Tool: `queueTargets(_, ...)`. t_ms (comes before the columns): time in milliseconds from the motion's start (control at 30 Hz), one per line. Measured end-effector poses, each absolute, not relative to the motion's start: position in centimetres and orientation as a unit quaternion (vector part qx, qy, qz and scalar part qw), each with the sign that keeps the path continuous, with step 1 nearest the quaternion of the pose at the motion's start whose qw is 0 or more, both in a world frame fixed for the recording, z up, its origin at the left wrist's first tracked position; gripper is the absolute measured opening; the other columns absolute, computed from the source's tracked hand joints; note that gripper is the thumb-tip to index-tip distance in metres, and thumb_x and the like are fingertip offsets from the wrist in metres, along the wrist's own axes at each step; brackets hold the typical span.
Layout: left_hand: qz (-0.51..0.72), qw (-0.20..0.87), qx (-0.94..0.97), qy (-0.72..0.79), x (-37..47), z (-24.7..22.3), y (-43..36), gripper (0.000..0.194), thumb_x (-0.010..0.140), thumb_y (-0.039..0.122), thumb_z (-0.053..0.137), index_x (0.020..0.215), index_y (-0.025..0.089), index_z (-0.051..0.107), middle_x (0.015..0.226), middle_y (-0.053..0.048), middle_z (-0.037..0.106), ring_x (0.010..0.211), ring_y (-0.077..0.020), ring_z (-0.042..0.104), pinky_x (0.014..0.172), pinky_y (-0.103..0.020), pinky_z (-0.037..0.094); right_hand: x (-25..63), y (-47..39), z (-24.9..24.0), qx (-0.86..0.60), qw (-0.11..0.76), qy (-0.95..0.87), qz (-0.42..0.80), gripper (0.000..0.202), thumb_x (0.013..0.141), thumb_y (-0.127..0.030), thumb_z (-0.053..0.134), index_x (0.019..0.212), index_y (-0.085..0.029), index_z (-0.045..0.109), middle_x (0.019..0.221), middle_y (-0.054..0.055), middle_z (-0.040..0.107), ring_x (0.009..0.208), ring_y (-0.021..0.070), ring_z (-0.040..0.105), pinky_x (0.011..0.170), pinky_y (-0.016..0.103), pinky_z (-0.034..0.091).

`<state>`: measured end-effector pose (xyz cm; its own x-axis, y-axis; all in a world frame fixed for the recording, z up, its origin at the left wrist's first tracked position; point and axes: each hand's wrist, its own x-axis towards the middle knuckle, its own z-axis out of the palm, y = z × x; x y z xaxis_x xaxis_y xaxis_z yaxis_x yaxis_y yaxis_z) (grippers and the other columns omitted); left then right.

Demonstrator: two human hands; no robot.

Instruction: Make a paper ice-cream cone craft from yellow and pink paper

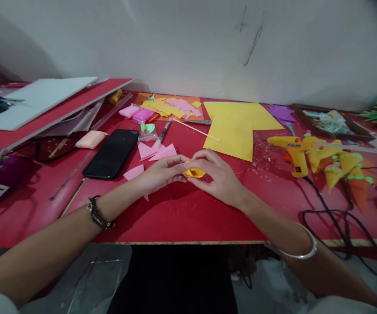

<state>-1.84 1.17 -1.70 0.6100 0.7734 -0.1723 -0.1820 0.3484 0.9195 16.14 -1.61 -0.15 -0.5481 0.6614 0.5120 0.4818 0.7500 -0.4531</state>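
A small rolled piece of yellow paper is held between both hands just above the red table. My left hand closes on its left side with the fingertips. My right hand curls around the right side, its fingers meeting those of the left at the top. The roll shows an opening toward me; part of it is hidden behind the fingers. Pink paper pieces lie just behind my left hand. Behind my right hand is a large yellow paper sheet with a corner cut away.
A black phone lies left of my hands. On the right are a yellow glue gun with a looping black cord and several decorated paper cones. Foam boards stack at the left; a tray stands at back right.
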Motion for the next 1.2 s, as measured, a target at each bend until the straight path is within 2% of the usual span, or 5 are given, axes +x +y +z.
queueTargets(300, 0.320, 0.778, 0.454, 0.294, -1.77, -1.50, 1.11, 0.014, 0.075, 0.021, 0.059, 0.087, 0.014, 0.058, 0.081, 0.000, 0.060, 0.071, -0.0061, 0.059, 0.066, -0.015, 0.048, 16.14, -1.51, -0.12, -0.330, 0.360, -0.863, 0.130, 0.020, 0.078, -0.026, 0.053, 0.098, -0.023, 0.051, 0.097, 0.004, 0.047, 0.092, 0.0154, 0.049, 0.080, 0.030, 0.043)
queueTargets(700, 0.296, 0.778, 0.458, 0.313, -1.85, -1.17, 1.06, 0.014, 0.074, 0.021, 0.060, 0.087, 0.015, 0.057, 0.075, 0.001, 0.060, 0.067, -0.0056, 0.059, 0.061, -0.014, 0.049, 16.16, -1.59, -0.01, -0.329, 0.364, -0.862, 0.127, 0.014, 0.078, -0.021, 0.051, 0.093, -0.021, 0.054, 0.093, 0.004, 0.049, 0.089, 0.0135, 0.050, 0.078, 0.026, 0.043)
queueTargets(900, 0.268, 0.794, 0.449, 0.311, -2.05, -1.08, 1.00, 0.014, 0.077, 0.022, 0.057, 0.090, 0.016, 0.055, 0.075, 0.001, 0.060, 0.065, -0.0062, 0.058, 0.061, -0.018, 0.051, 16.13, -1.63, 0.15, -0.327, 0.374, -0.857, 0.135, 0.011, 0.080, -0.023, 0.051, 0.090, -0.021, 0.055, 0.089, 0.003, 0.051, 0.085, 0.0125, 0.050, 0.076, 0.026, 0.043)
queueTargets(1200, 0.286, 0.770, 0.487, 0.297, -1.92, -1.05, 0.98, 0.029, 0.071, 0.031, 0.062, 0.094, 0.016, 0.054, 0.079, -0.001, 0.059, 0.073, -0.0105, 0.059, 0.062, -0.021, 0.051, 16.16, -1.57, 0.23, -0.337, 0.397, -0.839, 0.159, 0.010, 0.078, -0.023, 0.053, 0.087, -0.021, 0.055, 0.089, 0.003, 0.051, 0.085, 0.0135, 0.051, 0.076, 0.028, 0.043)
